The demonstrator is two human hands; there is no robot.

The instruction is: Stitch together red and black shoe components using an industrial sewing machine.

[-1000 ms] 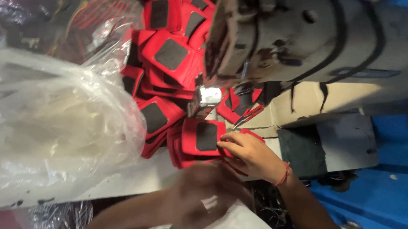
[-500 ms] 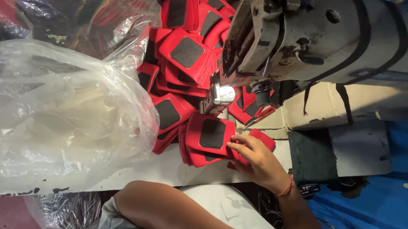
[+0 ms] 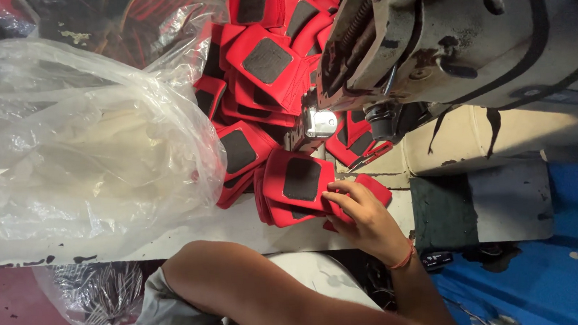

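Note:
My right hand (image 3: 360,213), with a red thread band at the wrist, grips the edge of a red padded piece with a black patch (image 3: 299,181). The piece lies on a small stack at the table's front edge, just below the sewing machine's needle area (image 3: 313,125). Many more red pieces with black patches (image 3: 264,61) are heaped behind it. Only the bent arm and grey sleeve (image 3: 244,290) of my left side show at the bottom; that hand is out of view.
A grey industrial sewing machine (image 3: 471,31) fills the upper right. A large clear plastic bag of pale material (image 3: 74,145) covers the table's left half. The white table edge (image 3: 172,246) runs across the middle, with another plastic bag (image 3: 86,295) below it and a blue floor on the right.
My left hand, blurred in front of me a second ago, has swung out of view, leaving only the bent arm. My right hand has stayed on the red piece.

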